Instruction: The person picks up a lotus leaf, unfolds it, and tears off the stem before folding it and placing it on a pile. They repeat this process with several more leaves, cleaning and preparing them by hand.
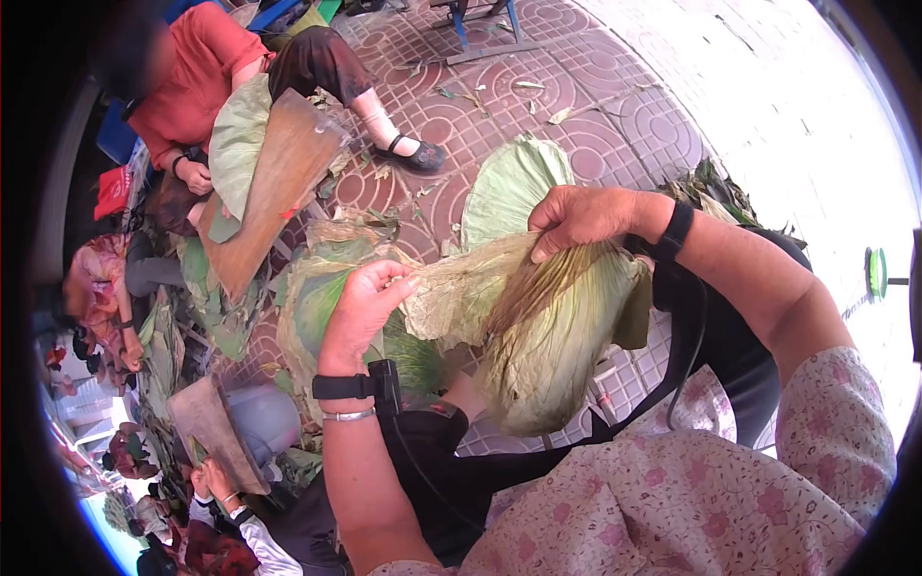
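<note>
Both of my hands grip a large, wrinkled, yellow-green lotus leaf (547,346) above my lap. My left hand (363,309) is closed, pinching the leaf's pale left edge between thumb and fingers. Further right, my right hand (581,219) is closed over its upper edge, thumb in front. Brown creases run down the leaf, and its lower part hangs in a rounded fold. Behind it, a lighter green leaf (514,187) stands out. More green and dry leaves (322,298) lie beyond my left hand.
A person in a red top (206,58) sits across from me with a leaf and a wooden board (274,192). Several other people sit at the left, near another board (216,432). A leaf pile (715,197) lies at right on the patterned paving (605,125).
</note>
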`<state>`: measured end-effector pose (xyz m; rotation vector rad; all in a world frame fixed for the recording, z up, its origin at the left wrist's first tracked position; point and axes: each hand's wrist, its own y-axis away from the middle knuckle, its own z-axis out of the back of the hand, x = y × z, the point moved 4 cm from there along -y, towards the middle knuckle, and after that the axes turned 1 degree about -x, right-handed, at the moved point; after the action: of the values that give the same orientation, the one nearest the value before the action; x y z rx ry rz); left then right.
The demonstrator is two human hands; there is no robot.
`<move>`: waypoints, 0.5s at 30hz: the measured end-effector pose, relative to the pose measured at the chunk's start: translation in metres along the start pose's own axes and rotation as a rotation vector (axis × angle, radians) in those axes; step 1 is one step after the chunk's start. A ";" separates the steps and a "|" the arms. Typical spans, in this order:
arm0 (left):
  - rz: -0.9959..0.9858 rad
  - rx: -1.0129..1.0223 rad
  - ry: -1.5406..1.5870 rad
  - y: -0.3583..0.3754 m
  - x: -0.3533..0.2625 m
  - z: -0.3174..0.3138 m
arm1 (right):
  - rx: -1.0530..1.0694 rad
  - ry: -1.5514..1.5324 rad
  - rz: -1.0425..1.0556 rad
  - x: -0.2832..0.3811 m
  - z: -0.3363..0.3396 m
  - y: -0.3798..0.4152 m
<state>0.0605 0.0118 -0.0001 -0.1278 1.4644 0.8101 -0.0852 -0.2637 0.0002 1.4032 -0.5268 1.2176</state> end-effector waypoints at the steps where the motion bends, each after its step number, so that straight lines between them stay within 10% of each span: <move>1: -0.002 -0.037 0.026 -0.002 0.003 0.000 | -0.007 -0.019 -0.008 0.001 0.001 0.001; 15: -0.222 -0.556 0.337 -0.019 0.030 0.000 | -0.079 -0.067 -0.030 0.002 0.006 0.002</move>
<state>0.0679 0.0093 -0.0346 -0.8665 1.4647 1.0269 -0.0841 -0.2695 0.0036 1.3835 -0.5923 1.1171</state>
